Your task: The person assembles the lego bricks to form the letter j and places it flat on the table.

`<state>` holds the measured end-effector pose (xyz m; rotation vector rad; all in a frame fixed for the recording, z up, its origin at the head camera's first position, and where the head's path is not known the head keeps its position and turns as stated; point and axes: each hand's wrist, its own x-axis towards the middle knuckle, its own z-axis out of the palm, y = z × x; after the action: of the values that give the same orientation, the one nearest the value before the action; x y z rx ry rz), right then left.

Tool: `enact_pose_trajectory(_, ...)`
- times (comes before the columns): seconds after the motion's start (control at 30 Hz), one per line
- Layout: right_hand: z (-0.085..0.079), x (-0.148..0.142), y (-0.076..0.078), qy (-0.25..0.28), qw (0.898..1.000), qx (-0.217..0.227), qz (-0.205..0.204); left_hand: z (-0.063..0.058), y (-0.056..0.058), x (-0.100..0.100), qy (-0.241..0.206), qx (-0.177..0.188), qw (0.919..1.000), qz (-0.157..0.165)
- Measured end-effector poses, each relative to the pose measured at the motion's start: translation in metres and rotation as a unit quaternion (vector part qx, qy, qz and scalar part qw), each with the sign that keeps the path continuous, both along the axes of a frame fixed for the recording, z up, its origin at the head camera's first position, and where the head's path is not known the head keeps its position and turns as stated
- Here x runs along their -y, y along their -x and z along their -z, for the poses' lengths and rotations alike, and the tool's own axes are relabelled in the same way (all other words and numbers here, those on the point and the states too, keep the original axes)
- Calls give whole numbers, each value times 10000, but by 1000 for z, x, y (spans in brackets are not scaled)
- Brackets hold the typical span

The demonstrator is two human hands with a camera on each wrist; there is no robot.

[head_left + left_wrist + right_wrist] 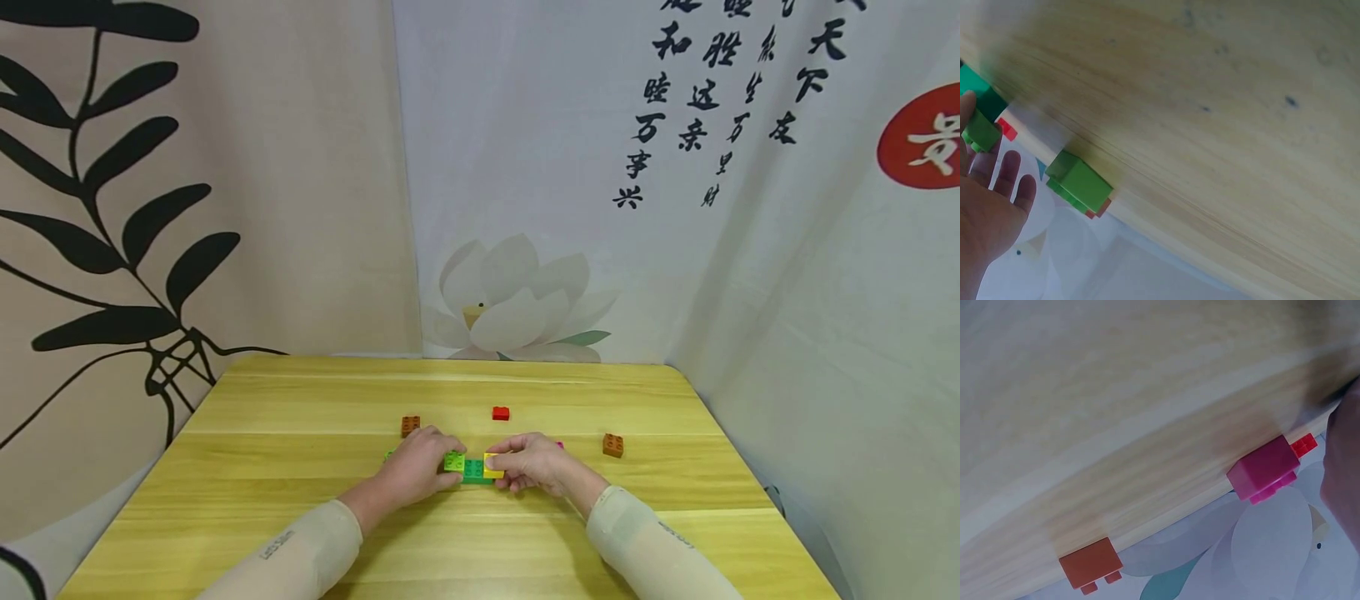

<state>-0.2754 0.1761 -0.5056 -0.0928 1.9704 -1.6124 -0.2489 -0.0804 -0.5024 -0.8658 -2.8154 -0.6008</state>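
Note:
Near the front middle of the table lies a darker green toy building brick (474,471). At its left end my left hand (420,468) holds a small light green brick (454,461) between thumb and fingers. My right hand (534,463) pinches a yellow brick (492,466) at the right end, over the green one. The left wrist view shows the light green brick (981,131) at my fingers, close against the darker green brick (980,92), with the other fingers spread. Only the edge of my right hand (1344,465) appears in the right wrist view; its fingertips are out of frame.
Behind my hands lie a red brick (501,413) and a brown brick (410,426); another brown brick (612,445) lies to the right. A second light green brick (1082,183) stands beyond my left hand, a magenta brick (1265,467) beyond my right. Printed curtains hang behind the table.

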Motion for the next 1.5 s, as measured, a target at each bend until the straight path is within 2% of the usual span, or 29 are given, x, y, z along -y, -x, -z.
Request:
enact_pose_trajectory(0.37,-1,2,1,-145,9999,-62,-66,-1,2,-1,139,95,9998,-101)
enact_pose_trajectory(0.73,-1,0,-1,-149,9993,-133,-328,0,2,-1,155,64,9998,-55)
enact_pose_trajectory(1.5,0,1,-4,-76,9995,-167,-263,0,1,0,136,54,9999,-73)
